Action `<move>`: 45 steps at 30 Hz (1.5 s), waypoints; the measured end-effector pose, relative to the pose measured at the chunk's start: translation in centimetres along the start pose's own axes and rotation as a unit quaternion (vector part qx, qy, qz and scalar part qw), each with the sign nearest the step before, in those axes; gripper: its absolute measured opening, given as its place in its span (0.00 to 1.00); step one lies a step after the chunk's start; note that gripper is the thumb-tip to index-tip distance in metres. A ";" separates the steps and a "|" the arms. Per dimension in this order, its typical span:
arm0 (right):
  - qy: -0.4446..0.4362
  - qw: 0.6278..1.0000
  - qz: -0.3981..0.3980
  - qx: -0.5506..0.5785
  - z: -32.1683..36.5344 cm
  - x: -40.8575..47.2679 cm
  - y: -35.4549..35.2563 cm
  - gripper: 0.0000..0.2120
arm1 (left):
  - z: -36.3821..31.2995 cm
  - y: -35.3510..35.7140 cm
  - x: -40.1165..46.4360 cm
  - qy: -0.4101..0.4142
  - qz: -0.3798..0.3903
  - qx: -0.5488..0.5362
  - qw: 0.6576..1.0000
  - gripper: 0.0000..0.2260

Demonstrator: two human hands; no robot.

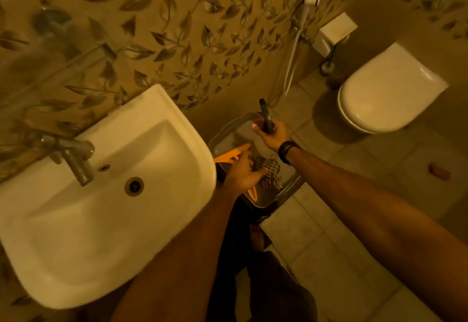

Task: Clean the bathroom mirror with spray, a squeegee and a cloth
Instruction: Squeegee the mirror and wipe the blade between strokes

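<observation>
A grey tray (222,136) is seen just right of the white sink (157,129), on a dark stand whose form cannot be told. The tools are kept together in it, probably so that they stay within reach of the mirror. The mirror itself is not clearly seen; only a blurred glass edge appears at the far left.

A dark, slim object (266,116) is held upright in the right hand (274,134), with the fingers curled around its lower part. It may be the spray bottle, but this cannot be told for sure. It is raised above the far part of the tray.

The left hand (244,172) is lowered into the tray, between the orange squeegee (234,153) and the checked cloth (268,172). Its fingers are bent over the cloth and touch it; whether the cloth is really gripped cannot be told.

The room is lit in dim yellow. The wall is covered with leaf-pattern tiles (177,30), the floor (329,220) with pale square tiles. A closed toilet (387,88) stands at the far right, with a hose (293,50) on the wall beside it.
</observation>
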State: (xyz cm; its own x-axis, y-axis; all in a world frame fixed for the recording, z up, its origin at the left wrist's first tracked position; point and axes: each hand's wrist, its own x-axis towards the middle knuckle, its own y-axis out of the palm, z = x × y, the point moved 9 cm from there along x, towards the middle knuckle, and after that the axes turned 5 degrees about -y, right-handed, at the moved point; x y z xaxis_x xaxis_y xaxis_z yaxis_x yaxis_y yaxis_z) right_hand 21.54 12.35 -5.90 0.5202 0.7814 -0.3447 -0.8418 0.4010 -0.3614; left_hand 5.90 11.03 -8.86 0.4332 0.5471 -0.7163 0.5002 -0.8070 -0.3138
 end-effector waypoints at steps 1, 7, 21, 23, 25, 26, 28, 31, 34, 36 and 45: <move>0.002 1.000 0.002 0.006 -1.0 0.7 0.2 0.10 | 0.6 0.1 0.7 -0.010 -0.008 0.000 1.000 0.36; 0.010 1.000 0.009 -0.002 -5.2 4.3 2.2 0.15 | 4.7 0.9 4.1 -0.058 -0.056 0.031 0.996 0.33; 0.043 0.997 0.064 -0.008 -12.3 9.7 5.3 0.18 | 11.4 2.6 6.9 -0.110 -0.072 0.023 0.991 0.26; 0.049 0.997 0.048 -0.040 -12.5 9.7 4.7 0.23 | 12.1 2.4 7.0 -0.118 -0.075 0.024 0.990 0.24; 0.045 0.990 0.047 -0.122 -12.5 9.5 4.1 0.30 | 12.5 2.0 6.9 -0.129 -0.075 0.027 0.988 0.22; 0.046 0.989 0.030 -0.137 -12.6 9.0 3.6 0.32 | 12.5 1.8 6.9 -0.131 -0.076 0.029 0.988 0.23; 0.058 0.987 -0.040 -0.143 -12.8 7.0 2.5 0.33 | 12.2 1.4 6.7 -0.132 -0.086 0.028 0.987 0.24; 0.074 0.979 -0.121 -0.145 -14.0 2.1 2.7 0.23 | 11.8 1.1 6.4 -0.128 -0.105 0.029 0.986 0.21; 0.071 0.986 -0.080 -0.127 -14.8 -0.8 6.4 0.13 | 11.6 1.3 6.4 -0.113 -0.111 0.028 0.987 0.21; 0.080 0.984 0.025 -0.158 -15.6 -1.1 10.2 0.13 | 11.9 1.3 6.4 -0.106 -0.111 0.022 0.988 0.20; 0.193 0.965 0.137 -0.114 -15.9 -1.4 13.5 0.15 | 10.9 0.7 4.8 -0.075 -0.111 -0.026 0.991 0.22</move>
State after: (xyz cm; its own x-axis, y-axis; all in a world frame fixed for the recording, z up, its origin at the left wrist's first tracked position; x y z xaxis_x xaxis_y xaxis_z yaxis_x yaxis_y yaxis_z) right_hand 11.79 9.08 -24.04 0.3350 0.5893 -0.7352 -0.9243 0.0542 -0.3778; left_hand 0.16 10.70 -19.36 0.1930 0.6676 -0.7190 0.6098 -0.6557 -0.4451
